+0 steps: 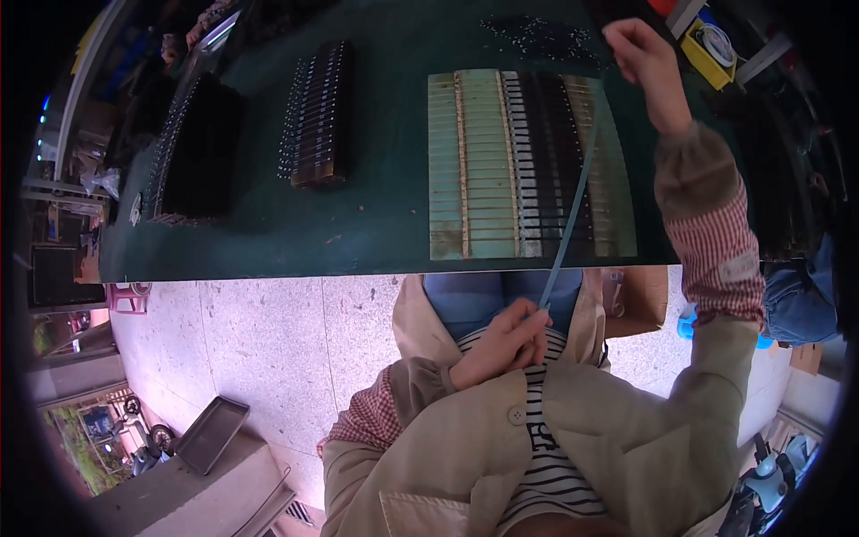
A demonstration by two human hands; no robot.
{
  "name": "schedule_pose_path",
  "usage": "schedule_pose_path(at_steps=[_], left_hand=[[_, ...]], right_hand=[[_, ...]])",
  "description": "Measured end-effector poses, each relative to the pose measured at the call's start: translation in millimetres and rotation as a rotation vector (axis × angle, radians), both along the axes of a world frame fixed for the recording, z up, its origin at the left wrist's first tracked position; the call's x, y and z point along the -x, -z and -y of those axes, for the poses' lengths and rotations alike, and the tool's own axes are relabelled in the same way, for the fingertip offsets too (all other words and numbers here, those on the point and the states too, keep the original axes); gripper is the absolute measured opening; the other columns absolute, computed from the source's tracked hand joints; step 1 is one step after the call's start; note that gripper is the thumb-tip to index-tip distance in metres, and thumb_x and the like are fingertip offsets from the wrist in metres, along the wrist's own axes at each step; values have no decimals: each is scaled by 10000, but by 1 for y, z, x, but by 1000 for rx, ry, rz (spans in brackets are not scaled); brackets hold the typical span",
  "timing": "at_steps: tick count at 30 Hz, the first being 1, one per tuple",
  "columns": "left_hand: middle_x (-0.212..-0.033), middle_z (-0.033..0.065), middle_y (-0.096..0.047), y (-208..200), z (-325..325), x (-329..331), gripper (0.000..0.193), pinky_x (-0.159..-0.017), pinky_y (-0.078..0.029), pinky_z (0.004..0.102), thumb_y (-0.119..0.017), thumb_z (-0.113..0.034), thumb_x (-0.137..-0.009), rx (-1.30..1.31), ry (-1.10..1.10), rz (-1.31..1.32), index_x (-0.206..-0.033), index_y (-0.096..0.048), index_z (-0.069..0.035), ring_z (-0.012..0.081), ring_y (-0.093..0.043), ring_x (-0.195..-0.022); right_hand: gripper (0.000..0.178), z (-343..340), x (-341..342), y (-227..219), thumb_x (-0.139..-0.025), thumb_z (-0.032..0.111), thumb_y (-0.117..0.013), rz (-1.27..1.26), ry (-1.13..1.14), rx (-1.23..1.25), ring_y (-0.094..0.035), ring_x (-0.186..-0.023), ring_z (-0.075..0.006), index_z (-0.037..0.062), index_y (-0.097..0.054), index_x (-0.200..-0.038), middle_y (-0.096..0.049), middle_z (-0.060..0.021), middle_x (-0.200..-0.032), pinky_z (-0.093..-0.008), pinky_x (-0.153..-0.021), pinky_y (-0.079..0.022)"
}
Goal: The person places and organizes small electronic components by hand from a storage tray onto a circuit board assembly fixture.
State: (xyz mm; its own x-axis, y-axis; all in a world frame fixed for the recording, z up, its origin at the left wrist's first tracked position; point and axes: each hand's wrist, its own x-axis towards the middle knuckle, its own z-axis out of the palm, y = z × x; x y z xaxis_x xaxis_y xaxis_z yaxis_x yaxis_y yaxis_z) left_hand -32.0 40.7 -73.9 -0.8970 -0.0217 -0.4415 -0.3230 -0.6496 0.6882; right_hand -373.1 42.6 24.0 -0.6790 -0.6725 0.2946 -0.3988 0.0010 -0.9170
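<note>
My left hand (506, 345) is in front of my body below the table edge, its fingers closed on the lower end of a long, thin pale-blue strip (573, 215). The strip slants up and away over a pale green slotted board (488, 170), which has a row of dark and light pieces across its middle. To the right of the board's far corner, my right hand (646, 67) is raised with curled fingers. What these fingers hold, if anything, is too small to tell. Just left of it lies a scatter of small shiny dark parts (541, 40).
A stack of dark strips with shiny ends (318, 116) stands on the green table (385, 224), and a larger dark stack (197, 148) is farther left. At the far right sits a yellow bin (709, 55). A cardboard box (642, 300) is below the table edge.
</note>
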Motion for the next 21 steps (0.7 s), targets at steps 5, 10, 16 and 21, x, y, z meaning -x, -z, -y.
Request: schedule_pose_path(at_steps=[5,10,16,21], left_hand=[[-829,69,-584,-5,2,-9,195,-587,-412,202,-508,-175,-916,-57,156,-244,-1042,-471,-32,85,-533,-654],[-941,78,-584,-2,15,-8,226,-739,-455,276,-562,-110,-875,307,224,-333,-1083,-520,-33,156,-566,-874],[-965,91,-591,8,18,-7,207,-789,-465,313,-603,-82,-837,389,218,-449,-1029,-560,-18,215,-581,-908],[-972,99,-592,10,18,-8,204,-790,-466,321,-598,-77,-838,423,229,-473,-1029,-558,-18,225,-583,-909]], right_hand=[[111,68,47,60,-818,153,-622,-154,-189,-175,-527,-695,-70,52,-650,-855,-591,22,-779,-193,-653,-414],[112,85,29,87,-771,113,-654,-183,-232,-304,-578,-742,-122,21,-661,-834,-642,-39,-815,-248,-712,-463],[102,84,23,89,-772,97,-648,-286,-238,-297,-576,-737,-138,22,-656,-841,-615,-51,-807,-251,-702,-462],[85,83,22,91,-783,74,-633,-344,-271,-268,-558,-727,-130,9,-631,-837,-568,-38,-790,-246,-692,-457]])
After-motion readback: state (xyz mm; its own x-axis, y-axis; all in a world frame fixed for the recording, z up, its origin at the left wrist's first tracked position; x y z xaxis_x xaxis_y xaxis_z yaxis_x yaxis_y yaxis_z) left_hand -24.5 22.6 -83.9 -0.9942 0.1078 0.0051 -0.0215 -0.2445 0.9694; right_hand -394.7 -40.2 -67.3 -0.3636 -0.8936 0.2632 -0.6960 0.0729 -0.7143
